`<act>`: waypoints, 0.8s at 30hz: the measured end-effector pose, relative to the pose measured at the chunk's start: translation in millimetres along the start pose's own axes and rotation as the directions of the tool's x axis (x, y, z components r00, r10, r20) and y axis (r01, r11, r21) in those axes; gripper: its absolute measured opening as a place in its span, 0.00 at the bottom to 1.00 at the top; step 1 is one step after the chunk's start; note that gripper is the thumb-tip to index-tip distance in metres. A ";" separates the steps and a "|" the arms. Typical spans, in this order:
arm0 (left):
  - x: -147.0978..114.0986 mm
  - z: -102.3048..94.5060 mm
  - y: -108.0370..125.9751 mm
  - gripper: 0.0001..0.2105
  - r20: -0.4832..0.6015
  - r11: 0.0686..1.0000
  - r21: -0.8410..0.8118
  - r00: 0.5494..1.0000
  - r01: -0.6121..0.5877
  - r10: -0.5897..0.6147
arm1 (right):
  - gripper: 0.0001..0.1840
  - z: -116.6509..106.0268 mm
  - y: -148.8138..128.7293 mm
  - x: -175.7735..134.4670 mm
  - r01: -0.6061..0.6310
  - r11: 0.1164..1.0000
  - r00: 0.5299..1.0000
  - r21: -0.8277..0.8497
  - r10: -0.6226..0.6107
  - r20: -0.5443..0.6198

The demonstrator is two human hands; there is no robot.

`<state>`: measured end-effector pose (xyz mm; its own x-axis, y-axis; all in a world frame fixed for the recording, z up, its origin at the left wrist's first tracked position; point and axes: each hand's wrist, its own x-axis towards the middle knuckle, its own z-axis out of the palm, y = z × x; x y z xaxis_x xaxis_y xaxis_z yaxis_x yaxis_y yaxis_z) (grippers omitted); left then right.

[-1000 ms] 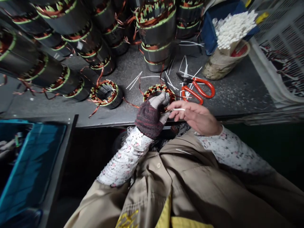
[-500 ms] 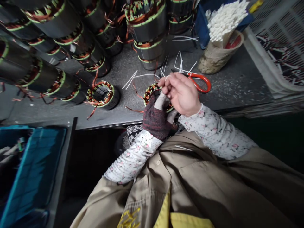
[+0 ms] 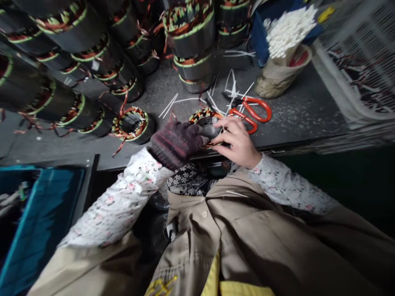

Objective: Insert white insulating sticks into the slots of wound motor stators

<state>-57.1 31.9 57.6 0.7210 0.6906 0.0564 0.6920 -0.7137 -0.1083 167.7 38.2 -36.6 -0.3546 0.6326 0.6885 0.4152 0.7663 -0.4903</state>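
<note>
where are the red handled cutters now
In the head view, the red-handled cutters lie on the dark bench right of centre, just beyond the right hand, among loose white strips, nearer than the cup of white sticks.

I was in a workshop, and my worktop (image 3: 308,111) showed it plainly. Stacks of metal cores (image 3: 69,35) wound with copper wire crowded it towards the far left corner, and two single cores (image 3: 202,112) sat by the near edge. Red-handled cutters (image 3: 248,100) lay among scattered white strips (image 3: 233,87). Near the right edge stood a tub (image 3: 276,80) packed with white sticks (image 3: 290,33), beside a plastic crate (image 3: 330,88) of coloured wires (image 3: 359,68).
</note>
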 end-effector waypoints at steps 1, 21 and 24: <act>0.4 -2.3 -0.9 0.13 -0.012 0.997 0.032 0.997 -0.077 0.077 | 0.02 -4.4 0.7 0.9 0.024 1.000 0.999 0.005 -0.024 -0.045; 10.1 62.3 49.2 0.06 -0.612 0.971 -0.222 0.762 0.092 -0.212 | 0.11 -105.9 126.1 51.1 -0.474 0.866 0.806 -0.162 0.353 -0.475; 12.6 64.2 51.3 0.07 -0.625 0.966 -0.238 0.745 0.103 -0.233 | 0.10 -103.3 133.0 53.9 -0.499 0.863 0.756 -0.079 0.389 -0.527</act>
<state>-14.7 11.4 -11.0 0.3977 0.6079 0.6872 0.7508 -0.6462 0.1371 290.4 162.7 -9.5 0.3350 0.7172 0.6110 0.6016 0.3363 -0.7245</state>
